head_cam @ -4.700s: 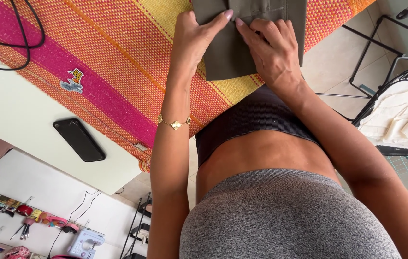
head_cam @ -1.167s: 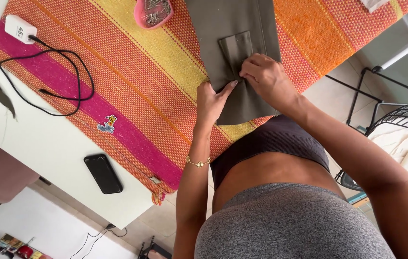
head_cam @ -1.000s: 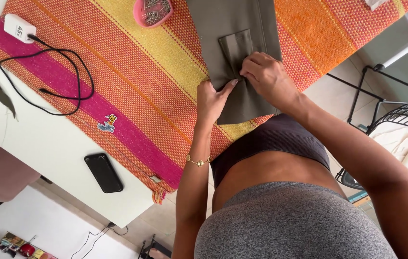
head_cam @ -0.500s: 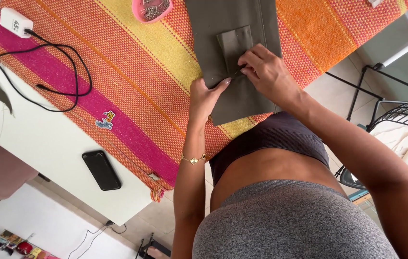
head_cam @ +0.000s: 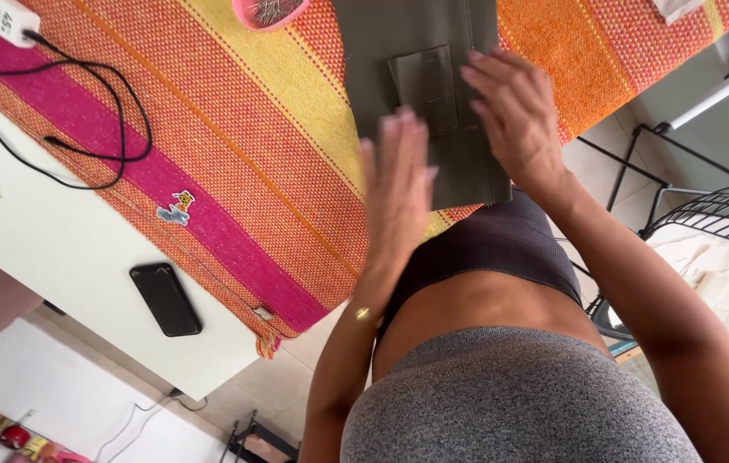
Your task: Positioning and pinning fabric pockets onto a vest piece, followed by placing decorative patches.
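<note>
**Fingers flat over olive fabric on a striped mat**

Fingers [head_cam: 399, 141] of the left hand [head_cam: 397, 193] are stretched out straight and close together, gripping nothing; the hand is blurred and sits over the lower left part of the olive-green rectangular piece of fabric [head_cam: 381, 51], and whether it touches the cloth cannot be told. Fingers [head_cam: 489, 73] of the right hand [head_cam: 514, 116] are likewise extended and slightly spread, holding nothing, resting over the fabric just beside its sewn-on pocket patch [head_cam: 424, 86].

- Olive-green fabric: lies flat on the woven mat with orange, yellow and magenta stripes [head_cam: 236, 137], its lower edge close to the person's body.
- Pocket patch: same olive cloth, rectangular, near the middle of the fabric, between the two hands.
- Striped mat: spread over the white surface [head_cam: 64, 249]; a small cartoon sticker [head_cam: 176, 207] sits on its magenta stripe.
- Pink dish holding pins [head_cam: 268, 10]: on the mat, at the top edge of the view, left of the fabric.
- White charger block with black cable [head_cam: 6, 19]: top left, cable looping across the mat.
- Black phone [head_cam: 165, 298]: face down on the white surface, well apart from the hands.
- Black wire rack [head_cam: 716, 214]: to the right, off the surface.
</note>
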